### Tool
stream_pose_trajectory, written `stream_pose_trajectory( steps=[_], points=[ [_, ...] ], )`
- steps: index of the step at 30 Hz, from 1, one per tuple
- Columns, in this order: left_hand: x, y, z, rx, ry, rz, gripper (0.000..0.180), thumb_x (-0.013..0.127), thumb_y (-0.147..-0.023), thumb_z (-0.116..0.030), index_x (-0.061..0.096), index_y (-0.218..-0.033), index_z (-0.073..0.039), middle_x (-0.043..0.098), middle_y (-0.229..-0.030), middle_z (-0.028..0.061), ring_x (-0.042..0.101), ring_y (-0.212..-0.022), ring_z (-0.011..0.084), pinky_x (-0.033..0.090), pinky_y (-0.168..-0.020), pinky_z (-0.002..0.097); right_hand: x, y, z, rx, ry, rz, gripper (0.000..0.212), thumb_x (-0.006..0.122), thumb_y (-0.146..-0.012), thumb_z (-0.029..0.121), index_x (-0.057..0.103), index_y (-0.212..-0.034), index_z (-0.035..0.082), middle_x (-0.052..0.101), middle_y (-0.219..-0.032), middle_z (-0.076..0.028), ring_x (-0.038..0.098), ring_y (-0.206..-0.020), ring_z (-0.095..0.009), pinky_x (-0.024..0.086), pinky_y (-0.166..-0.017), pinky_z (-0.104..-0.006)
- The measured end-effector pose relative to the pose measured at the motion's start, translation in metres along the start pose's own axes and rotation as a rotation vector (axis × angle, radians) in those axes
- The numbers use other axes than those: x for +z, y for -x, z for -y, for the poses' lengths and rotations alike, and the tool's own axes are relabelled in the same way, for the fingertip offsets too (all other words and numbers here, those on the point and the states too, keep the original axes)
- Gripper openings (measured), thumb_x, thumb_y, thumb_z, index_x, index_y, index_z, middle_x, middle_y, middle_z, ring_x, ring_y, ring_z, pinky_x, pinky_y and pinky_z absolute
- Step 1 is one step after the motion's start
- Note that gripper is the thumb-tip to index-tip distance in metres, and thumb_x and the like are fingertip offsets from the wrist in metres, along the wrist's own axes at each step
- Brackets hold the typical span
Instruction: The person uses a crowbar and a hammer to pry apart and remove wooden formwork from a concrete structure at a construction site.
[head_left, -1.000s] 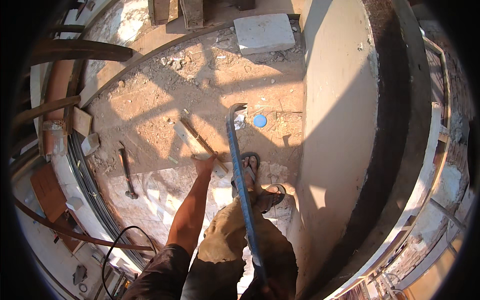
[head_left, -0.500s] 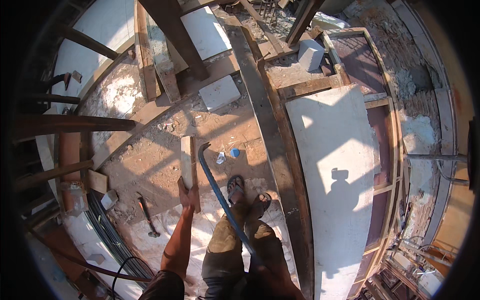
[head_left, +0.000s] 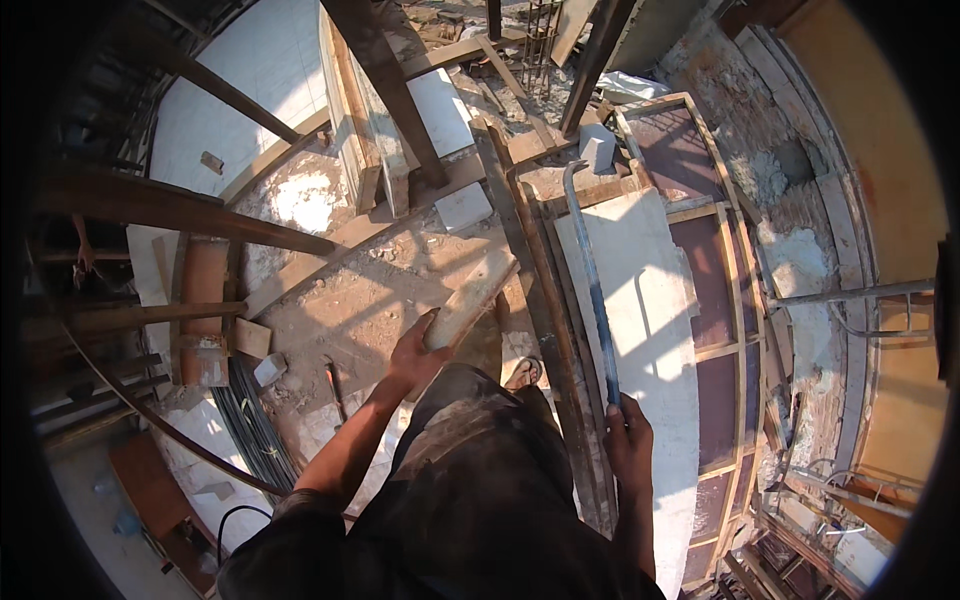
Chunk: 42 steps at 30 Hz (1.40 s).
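My left hand [head_left: 412,352] is closed round the near end of a short wooden board [head_left: 474,300], which tilts up and away to the right over the dirt floor. In my right hand [head_left: 628,440] is the lower end of a long blue-grey crowbar [head_left: 592,285]. Its hooked tip points away from me, near a grey block. The bar passes over a large pale panel [head_left: 650,300] on my right. A hammer with an orange-and-black handle [head_left: 334,388] lies on the floor to the left, partly in shade.
A long dark timber beam [head_left: 545,300] runs front to back beside my right leg. Slanting wooden posts [head_left: 390,90] stand ahead and to the left. A bundle of black rods [head_left: 255,420] lies at left. Another person's hand [head_left: 84,260] shows at far left.
My left hand has raised the board off the floor and swung it rightward. The crowbar has moved from before my legs to over the pale panel. My view has shifted, and one leg has come up.
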<state>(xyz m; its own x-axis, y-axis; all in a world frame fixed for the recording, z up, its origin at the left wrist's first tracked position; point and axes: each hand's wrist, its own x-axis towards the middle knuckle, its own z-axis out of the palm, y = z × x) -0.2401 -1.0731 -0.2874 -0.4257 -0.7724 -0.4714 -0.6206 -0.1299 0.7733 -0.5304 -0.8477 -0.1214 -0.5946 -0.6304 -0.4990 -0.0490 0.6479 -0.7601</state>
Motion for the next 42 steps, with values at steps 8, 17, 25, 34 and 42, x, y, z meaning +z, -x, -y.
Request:
stream_pose_trajectory(
  steps=[8,17,25,34,42],
  points=[
    [0.02,-0.178,-0.089,0.211,-0.475,0.032,0.077,0.075,-0.074,-0.034,0.047,-0.14,-0.004,0.064,-0.116,0.0248,0.062,-0.108,0.0418,0.051,-0.093,0.0469,-0.06,-0.114,0.061,0.14,0.058,0.177,0.032,0.055,-0.103,0.034,0.063,-0.108,0.003,0.044,-0.068,0.007,0.036,-0.052,0.0,0.031,-0.045,-0.0215],
    [0.042,-0.358,-0.095,0.112,-0.654,0.25,0.054,0.079,-0.066,-0.026,0.064,-0.111,-0.002,0.069,-0.102,0.0207,0.068,-0.098,0.0376,0.056,-0.084,0.0462,-0.115,-0.3,0.187,0.252,0.551,0.48,0.029,0.054,-0.103,0.031,0.065,-0.103,0.004,0.043,-0.063,0.007,0.036,-0.056,-0.004,0.03,-0.048,-0.0247],
    [0.04,-0.374,-0.125,-0.031,-0.688,0.426,0.064,0.083,-0.063,-0.031,0.062,-0.118,-0.006,0.071,-0.104,0.0177,0.069,-0.101,0.0341,0.055,-0.084,0.0452,-0.095,-0.449,0.293,0.346,0.996,0.71,0.036,0.054,-0.102,0.035,0.068,-0.113,0.003,0.055,-0.066,-0.001,0.051,-0.051,-0.011,0.043,-0.047,-0.0288],
    [0.024,-0.368,-0.117,-0.004,-0.555,0.404,0.062,0.089,-0.059,-0.034,0.066,-0.109,-0.006,0.072,-0.098,0.0157,0.071,-0.092,0.0328,0.055,-0.078,0.0437,-0.046,-0.536,0.364,0.27,1.265,0.9,0.035,0.063,-0.094,0.032,0.072,-0.114,0.004,0.061,-0.069,-0.005,0.054,-0.059,-0.011,0.047,-0.053,-0.0296],
    [0.024,-0.374,-0.128,-0.078,-0.598,0.497,0.087,0.085,-0.062,-0.038,0.053,-0.135,-0.005,0.072,-0.1,0.0168,0.07,-0.097,0.0324,0.054,-0.081,0.0437,-0.05,-0.566,0.362,0.081,1.197,0.917,0.033,0.068,-0.09,0.028,0.073,-0.113,0.004,0.07,-0.084,-0.003,0.058,-0.068,-0.011,0.049,-0.065,-0.0296]
  ],
)
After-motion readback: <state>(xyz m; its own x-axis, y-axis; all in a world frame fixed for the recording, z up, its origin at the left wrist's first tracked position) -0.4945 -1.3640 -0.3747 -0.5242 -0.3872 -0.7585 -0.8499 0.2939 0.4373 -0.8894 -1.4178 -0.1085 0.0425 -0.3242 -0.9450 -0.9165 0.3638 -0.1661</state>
